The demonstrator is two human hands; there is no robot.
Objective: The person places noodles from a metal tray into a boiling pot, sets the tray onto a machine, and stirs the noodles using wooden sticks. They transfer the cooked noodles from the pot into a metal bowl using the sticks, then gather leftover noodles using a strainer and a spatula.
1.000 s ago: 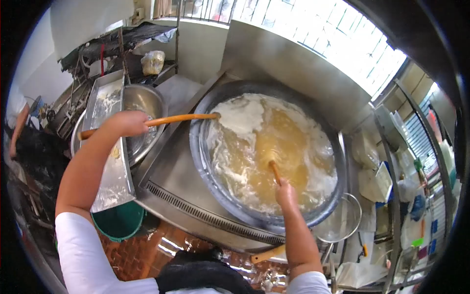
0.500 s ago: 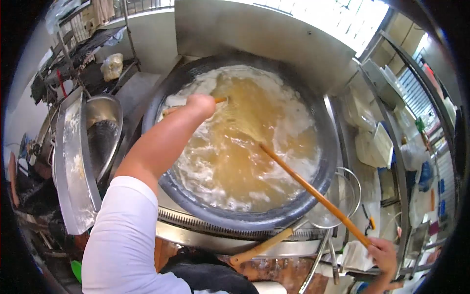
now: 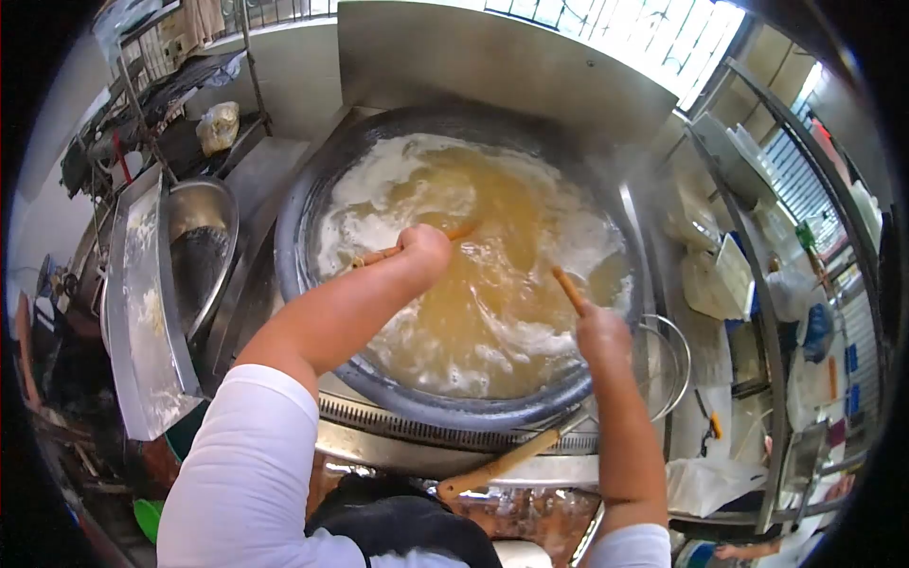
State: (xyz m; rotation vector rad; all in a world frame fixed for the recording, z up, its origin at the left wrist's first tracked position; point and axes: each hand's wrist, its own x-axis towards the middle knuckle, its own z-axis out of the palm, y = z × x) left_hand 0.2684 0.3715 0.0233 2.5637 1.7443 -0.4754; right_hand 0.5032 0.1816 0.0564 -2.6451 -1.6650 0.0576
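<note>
A wide dark wok [image 3: 454,413] holds cloudy yellowish liquid [image 3: 492,322] with white foam around its sides. Over the left part of it, my left hand [image 3: 426,244] is closed around a wooden stick [image 3: 379,256]; the stick's other end points into the liquid. My right hand [image 3: 602,333], above the wok's right side, grips a second wooden stick [image 3: 568,287], whose tip shows just beyond the fingers. The rest of that stick is hidden by my hand and arm.
A wooden-handled strainer [image 3: 502,464] lies across the front rim beside my right arm. To the left are a metal trough [image 3: 147,312] and a steel bowl [image 3: 204,208]. Shelving with a white container [image 3: 720,284] lines the right; another person's hand [image 3: 743,550] shows bottom right.
My right hand has come from the lower right, far from the wok, to above the liquid, still gripping its stick. My left hand has shifted right and slightly nearer to me with its stick.
</note>
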